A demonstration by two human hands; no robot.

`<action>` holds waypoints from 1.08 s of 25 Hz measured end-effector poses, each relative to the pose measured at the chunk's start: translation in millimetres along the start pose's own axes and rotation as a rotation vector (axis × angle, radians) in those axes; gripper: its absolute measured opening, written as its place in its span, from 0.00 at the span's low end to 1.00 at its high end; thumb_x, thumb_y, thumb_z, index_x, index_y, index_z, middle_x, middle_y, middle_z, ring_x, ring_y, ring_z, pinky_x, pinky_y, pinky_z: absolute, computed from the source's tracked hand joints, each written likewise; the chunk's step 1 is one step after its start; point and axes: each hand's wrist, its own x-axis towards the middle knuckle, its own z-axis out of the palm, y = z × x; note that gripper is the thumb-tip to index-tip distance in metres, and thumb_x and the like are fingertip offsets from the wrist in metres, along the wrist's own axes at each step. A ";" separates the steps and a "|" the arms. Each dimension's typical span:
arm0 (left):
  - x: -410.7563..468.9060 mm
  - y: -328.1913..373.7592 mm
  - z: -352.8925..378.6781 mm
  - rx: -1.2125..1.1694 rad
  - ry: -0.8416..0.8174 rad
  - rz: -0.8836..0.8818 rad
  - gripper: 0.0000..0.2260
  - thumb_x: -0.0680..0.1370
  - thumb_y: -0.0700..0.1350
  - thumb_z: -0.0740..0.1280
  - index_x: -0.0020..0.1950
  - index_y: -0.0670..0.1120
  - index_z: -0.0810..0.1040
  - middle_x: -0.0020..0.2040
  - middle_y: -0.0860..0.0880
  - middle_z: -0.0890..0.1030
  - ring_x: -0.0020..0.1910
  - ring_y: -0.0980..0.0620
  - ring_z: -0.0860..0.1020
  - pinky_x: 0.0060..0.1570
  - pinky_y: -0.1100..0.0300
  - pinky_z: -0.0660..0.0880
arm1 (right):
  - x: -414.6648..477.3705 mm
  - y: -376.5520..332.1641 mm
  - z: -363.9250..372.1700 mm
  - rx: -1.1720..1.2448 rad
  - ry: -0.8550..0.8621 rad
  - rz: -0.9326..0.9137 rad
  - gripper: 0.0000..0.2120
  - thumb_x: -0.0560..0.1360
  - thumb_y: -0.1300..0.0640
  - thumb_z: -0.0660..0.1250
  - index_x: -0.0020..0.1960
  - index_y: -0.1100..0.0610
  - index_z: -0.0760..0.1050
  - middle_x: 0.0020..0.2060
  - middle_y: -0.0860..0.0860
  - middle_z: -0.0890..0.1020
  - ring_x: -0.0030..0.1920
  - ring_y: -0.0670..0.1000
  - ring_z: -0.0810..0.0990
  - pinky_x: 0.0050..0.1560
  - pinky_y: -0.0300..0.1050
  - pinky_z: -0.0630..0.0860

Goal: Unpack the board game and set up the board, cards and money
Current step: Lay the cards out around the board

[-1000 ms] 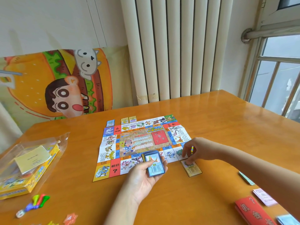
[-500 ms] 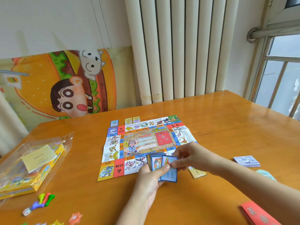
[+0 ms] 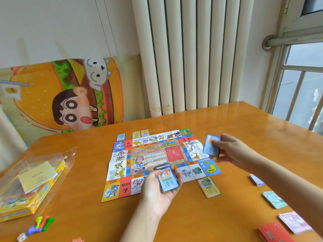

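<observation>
Bag [image 3: 57, 165] of clear plastic lies on the table [image 3: 227, 215], at about eight o'clock from the board [image 3: 157, 154]. Inside the bag sits the yellow game box [image 3: 45, 193]. A pale sheet of paper [image 3: 37, 175] lies on top of the box.

The board is thin paper, opened out flat, with fold lines across it. Little picture squares run all round its edge. In the middle is a big cartoon picture with a red patch. The corner at five o'clock is blue with a yellow arrow.

The left hand [image 3: 157, 191] is at the board's six o'clock edge, palm up. Its fingers curl round a pack of blue cards [image 3: 167, 179]. The top card faces up and shows an orange creature.

The right hand [image 3: 232, 151] is at the board's three o'clock edge. It pinches a single blue card [image 3: 210, 145] and holds it up above the board. That card looks blurry.

A yellow card [image 3: 208, 187] with a green creature lies flat just beside the five o'clock corner. Small cards [image 3: 140, 133] lie along the twelve o'clock edge.

Money piles lie at four o'clock from the board: a purple pile [image 3: 256, 179], a green pile [image 3: 273, 199] and a pink pile [image 3: 293, 222]. A red pack [image 3: 274, 234] sits next to the pink one.

Bright playing pieces [image 3: 42, 223] and a white die [image 3: 21, 237] lie at seven o'clock, near the box.
</observation>
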 end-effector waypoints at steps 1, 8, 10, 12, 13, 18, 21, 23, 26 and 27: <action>4.0 1.5 4.0 -0.020 -0.001 0.010 0.17 0.80 0.44 0.51 0.53 0.34 0.75 0.38 0.38 0.80 0.39 0.43 0.77 0.38 0.54 0.76 | 8.3 1.0 -7.5 -0.059 0.078 -0.041 0.04 0.80 0.62 0.60 0.46 0.59 0.68 0.36 0.59 0.79 0.28 0.50 0.80 0.23 0.39 0.73; 39.6 -3.8 29.1 -0.043 0.013 0.050 0.18 0.82 0.44 0.51 0.60 0.33 0.72 0.39 0.38 0.80 0.40 0.42 0.78 0.34 0.54 0.79 | 49.5 8.7 -33.8 -0.563 0.061 -0.050 0.05 0.76 0.57 0.68 0.51 0.55 0.79 0.36 0.50 0.79 0.30 0.45 0.70 0.25 0.33 0.63; 49.4 -5.9 35.4 -0.021 0.022 0.048 0.18 0.82 0.44 0.51 0.61 0.33 0.72 0.40 0.37 0.80 0.40 0.42 0.78 0.35 0.54 0.79 | 66.2 10.3 -43.1 -0.765 0.035 -0.077 0.09 0.78 0.57 0.66 0.57 0.50 0.78 0.45 0.50 0.79 0.37 0.46 0.75 0.29 0.33 0.67; 56.6 -6.3 38.5 0.011 0.035 0.044 0.18 0.82 0.44 0.51 0.62 0.33 0.72 0.41 0.37 0.80 0.39 0.43 0.79 0.35 0.54 0.79 | 79.8 12.9 -52.9 -1.003 -0.064 -0.064 0.12 0.77 0.56 0.66 0.60 0.51 0.78 0.50 0.51 0.80 0.44 0.47 0.76 0.34 0.33 0.69; 59.9 -5.9 39.2 0.031 0.039 0.040 0.18 0.81 0.44 0.52 0.62 0.34 0.73 0.42 0.38 0.80 0.39 0.43 0.79 0.35 0.55 0.78 | 85.3 15.4 -57.4 -1.058 -0.119 -0.042 0.12 0.77 0.56 0.67 0.60 0.51 0.79 0.51 0.50 0.81 0.45 0.47 0.76 0.35 0.33 0.69; 67.2 -4.6 35.2 0.086 0.065 0.055 0.17 0.81 0.42 0.53 0.60 0.33 0.74 0.40 0.37 0.81 0.38 0.42 0.80 0.35 0.54 0.79 | 106.6 29.9 -71.3 -1.062 -0.176 0.031 0.11 0.71 0.54 0.74 0.53 0.49 0.81 0.47 0.48 0.79 0.48 0.49 0.77 0.47 0.40 0.74; 70.8 -4.9 33.3 0.118 0.083 0.063 0.16 0.81 0.42 0.53 0.59 0.34 0.74 0.42 0.37 0.81 0.38 0.41 0.80 0.38 0.52 0.77 | 115.9 36.4 -72.0 -1.027 -0.155 0.027 0.09 0.68 0.53 0.77 0.43 0.45 0.79 0.45 0.47 0.80 0.49 0.49 0.77 0.49 0.43 0.74; 73.1 -4.9 32.4 0.121 0.093 0.067 0.16 0.81 0.41 0.53 0.58 0.34 0.74 0.41 0.37 0.81 0.38 0.41 0.80 0.40 0.51 0.76 | 117.3 38.7 -72.2 -1.020 -0.154 0.016 0.09 0.67 0.53 0.77 0.42 0.45 0.78 0.44 0.47 0.79 0.48 0.49 0.77 0.47 0.42 0.73; 73.7 -5.5 31.4 0.132 0.095 0.068 0.15 0.81 0.42 0.53 0.57 0.34 0.74 0.41 0.37 0.81 0.37 0.42 0.80 0.38 0.53 0.78 | 114.6 37.7 -70.1 -1.023 -0.170 0.020 0.14 0.69 0.52 0.76 0.51 0.50 0.77 0.41 0.43 0.76 0.44 0.47 0.76 0.39 0.37 0.71; 73.6 -5.9 31.2 0.132 0.094 0.067 0.15 0.81 0.41 0.53 0.57 0.34 0.74 0.41 0.37 0.81 0.37 0.42 0.80 0.37 0.53 0.78 | 114.6 37.0 -68.8 -1.027 -0.171 0.027 0.16 0.69 0.51 0.76 0.54 0.52 0.76 0.41 0.42 0.75 0.43 0.47 0.75 0.38 0.37 0.70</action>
